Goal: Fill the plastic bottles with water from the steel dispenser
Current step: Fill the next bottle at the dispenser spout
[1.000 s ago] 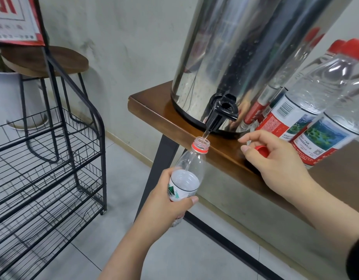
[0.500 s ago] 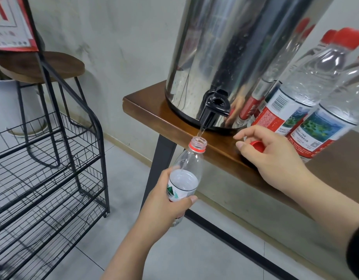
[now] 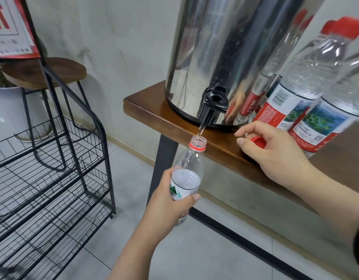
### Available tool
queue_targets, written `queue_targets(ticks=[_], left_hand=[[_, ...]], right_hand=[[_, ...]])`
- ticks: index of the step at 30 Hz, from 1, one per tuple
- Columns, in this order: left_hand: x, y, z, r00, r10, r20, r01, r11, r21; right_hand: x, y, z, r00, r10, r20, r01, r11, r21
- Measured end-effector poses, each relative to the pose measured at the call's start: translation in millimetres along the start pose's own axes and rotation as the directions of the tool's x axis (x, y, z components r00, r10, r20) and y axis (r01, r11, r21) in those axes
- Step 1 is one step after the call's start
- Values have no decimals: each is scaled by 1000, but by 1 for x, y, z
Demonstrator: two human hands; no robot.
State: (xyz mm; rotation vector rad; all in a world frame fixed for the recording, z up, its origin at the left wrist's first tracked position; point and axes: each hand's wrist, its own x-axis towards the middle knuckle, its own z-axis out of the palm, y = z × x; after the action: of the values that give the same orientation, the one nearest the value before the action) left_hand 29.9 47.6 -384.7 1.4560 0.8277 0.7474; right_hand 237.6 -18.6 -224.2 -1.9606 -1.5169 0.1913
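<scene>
The filling step was under way: the left hand point(image 3: 170, 196) gripped a small plastic bottle point(image 3: 187, 174) beneath the black tap point(image 3: 214, 107) of the steel dispenser point(image 3: 225, 57) on the desk point(image 3: 146, 107), water streaming into its neck. The right hand point(image 3: 273, 152) pinched the red cap point(image 3: 258, 142). Next probably came shutting the tap and capping.

A plain utility corner of a shop or office pantry, by the look of it: bare grey plastered wall point(image 3: 118, 37), pale tiled floor point(image 3: 134, 178), a steel dispenser point(image 3: 225, 57) and capped bottles point(image 3: 308, 77) on a wooden worktop point(image 3: 150, 106), a black wire rack point(image 3: 53, 178) and a red-edged notice point(image 3: 10, 27).
</scene>
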Motion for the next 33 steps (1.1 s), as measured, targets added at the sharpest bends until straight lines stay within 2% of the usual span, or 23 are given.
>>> queue_targets(ticks=[33], left_hand=[[1,-1,-3,1000,-1,-3,1,1000,-2]], right_hand=[[0,-2,1,1000,-2,-6,2,1000,-15]])
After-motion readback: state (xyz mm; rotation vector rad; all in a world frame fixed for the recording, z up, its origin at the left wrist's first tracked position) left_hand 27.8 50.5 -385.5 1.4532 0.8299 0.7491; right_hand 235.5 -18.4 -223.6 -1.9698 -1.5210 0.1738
